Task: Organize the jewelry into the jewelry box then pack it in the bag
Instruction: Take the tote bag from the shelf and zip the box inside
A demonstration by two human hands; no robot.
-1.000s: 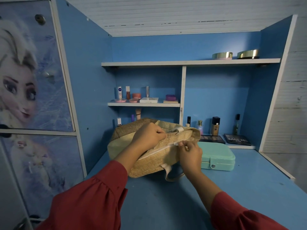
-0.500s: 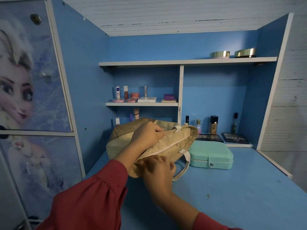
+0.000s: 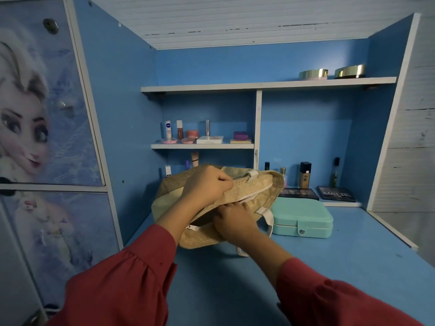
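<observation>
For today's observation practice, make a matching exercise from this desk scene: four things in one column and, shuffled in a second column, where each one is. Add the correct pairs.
Things
1. jewelry box
2. woven bag
3. two round gold tins
4. MATTE palette

Places
A. on the top shelf
B. gripped by the left hand and the right hand
C. flat on the low ledge at the back right
D. shut, on the desk beside the bag

Pairs: 1-D, 2-B, 3-A, 4-C
</observation>
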